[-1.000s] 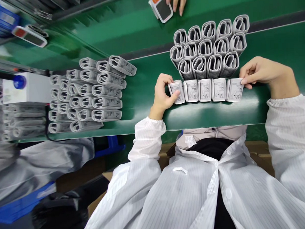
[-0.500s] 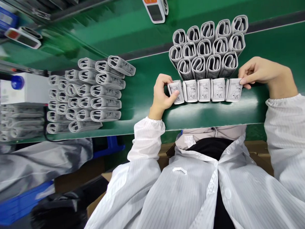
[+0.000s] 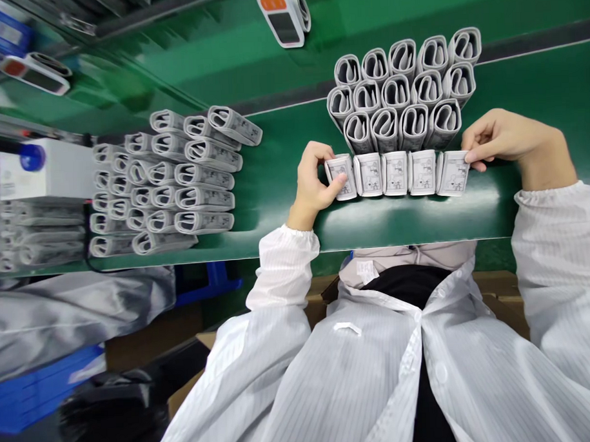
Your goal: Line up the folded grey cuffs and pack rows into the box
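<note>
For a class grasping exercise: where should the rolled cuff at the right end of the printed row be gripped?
Pinch the rolled cuff at its right edge, coming from the right: that side is free, while its left side sits close against the next cuff. The right hand is already there.

No words or numbers can be read. The rolled cuffs (image 3: 453, 173) in the front row carry printed line diagrams with tiny captions, too small to make out. The white monitor (image 3: 281, 18) has an orange strip (image 3: 272, 2) whose marks are too blurred to read, and the small white tag (image 3: 366, 270) at the neckline is also illegible.
</note>
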Demonstrator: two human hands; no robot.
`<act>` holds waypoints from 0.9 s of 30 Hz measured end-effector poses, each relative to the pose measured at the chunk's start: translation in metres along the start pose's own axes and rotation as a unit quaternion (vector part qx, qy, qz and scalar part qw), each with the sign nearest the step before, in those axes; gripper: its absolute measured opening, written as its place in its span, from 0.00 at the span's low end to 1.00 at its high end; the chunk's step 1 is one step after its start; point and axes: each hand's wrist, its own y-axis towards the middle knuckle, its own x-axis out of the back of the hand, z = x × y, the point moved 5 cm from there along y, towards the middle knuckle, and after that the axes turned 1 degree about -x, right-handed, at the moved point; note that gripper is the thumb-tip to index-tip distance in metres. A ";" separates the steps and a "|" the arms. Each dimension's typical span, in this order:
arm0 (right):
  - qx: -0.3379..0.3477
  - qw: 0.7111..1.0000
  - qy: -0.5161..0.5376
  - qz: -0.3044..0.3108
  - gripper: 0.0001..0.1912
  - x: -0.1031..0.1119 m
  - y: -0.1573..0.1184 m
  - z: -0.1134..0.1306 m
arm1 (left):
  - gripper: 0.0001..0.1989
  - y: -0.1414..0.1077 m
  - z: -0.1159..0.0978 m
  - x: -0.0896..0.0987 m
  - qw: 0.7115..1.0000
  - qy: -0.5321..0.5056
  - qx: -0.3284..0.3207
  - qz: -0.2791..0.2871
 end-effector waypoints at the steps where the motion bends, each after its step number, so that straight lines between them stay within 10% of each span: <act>1: -0.001 1.000 -0.001 0.001 0.26 0.000 0.000 0.000 | 0.37 0.000 0.000 0.000 1.000 0.000 0.001 0.001; 27: -0.001 1.000 -0.005 -0.019 0.30 -0.003 0.002 0.006 | 0.33 -0.002 0.002 0.002 0.999 -0.038 -0.036 -0.003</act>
